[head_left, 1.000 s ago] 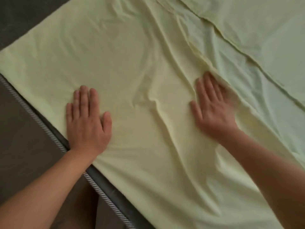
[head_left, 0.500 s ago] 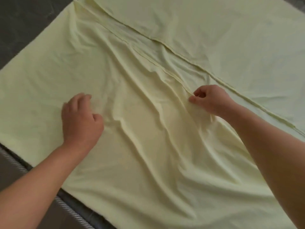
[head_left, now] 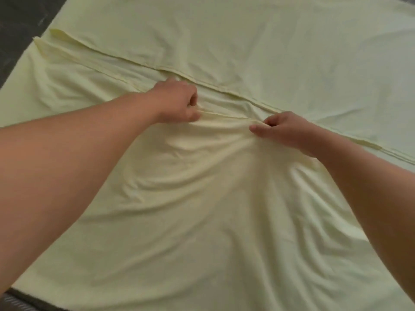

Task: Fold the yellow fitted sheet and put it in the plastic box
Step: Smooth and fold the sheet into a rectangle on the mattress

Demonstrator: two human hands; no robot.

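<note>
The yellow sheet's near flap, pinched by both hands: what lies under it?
Beyond the edge that the left hand and right hand pinch, a paler lower layer of the yellow fitted sheet shows. How far it runs under the flap is covered.

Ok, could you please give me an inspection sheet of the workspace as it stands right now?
Surface: covered by the yellow fitted sheet; only a dark striped edge shows near left.
Job's things: sheet spread out, wrinkled, two hemmed flaps folded in toward the middle; plastic box not in view.
Clutter: nothing seen.
Grippers: left hand and right hand each pinch the near flap's hem.
Cables: nothing seen.
Surroundings: dark grey area far left.
</note>
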